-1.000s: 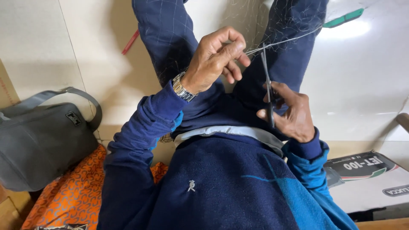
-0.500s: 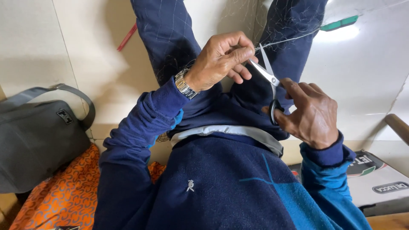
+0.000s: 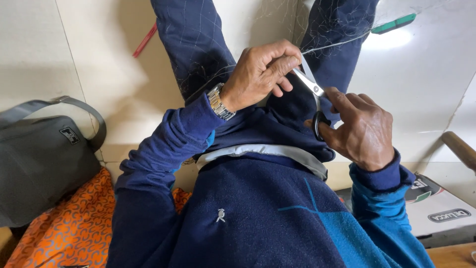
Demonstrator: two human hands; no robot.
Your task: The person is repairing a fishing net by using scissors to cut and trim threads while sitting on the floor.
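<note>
Pale tiled floor (image 3: 99, 64) fills the background from the upper left to the upper right of the frame, with a bright glare patch at upper right. Seated legs in dark blue quilted trousers (image 3: 198, 44) extend toward the top of the frame; loose pale threads cling to the fabric. Left hand (image 3: 260, 74), at upper centre, is closed in a pinch on a thin pale thread (image 3: 337, 43), which runs taut from the fingertips toward the upper right. A metal wristwatch (image 3: 219, 101) sits on the left wrist, just above the dark blue sleeve. Right hand (image 3: 359, 129), at centre right, holds scissors (image 3: 311, 87) by the black handle loops, fingers closed through and around them. The steel blades point up and left, and their tips lie at the left fingertips, where the thread is pinched; whether the blades touch the thread cannot be told. A grey bag (image 3: 42, 159) with a strap rests at centre left, on the floor. An orange patterned cloth (image 3: 74, 228) lies below it at lower left. A red stick-like item (image 3: 145, 40) lies on the floor at upper left, and a green flat item (image 3: 394, 23) at upper right. A printed cardboard box (image 3: 441, 208) sits at lower right, beside a brown wooden handle (image 3: 458, 149) at the right edge.
</note>
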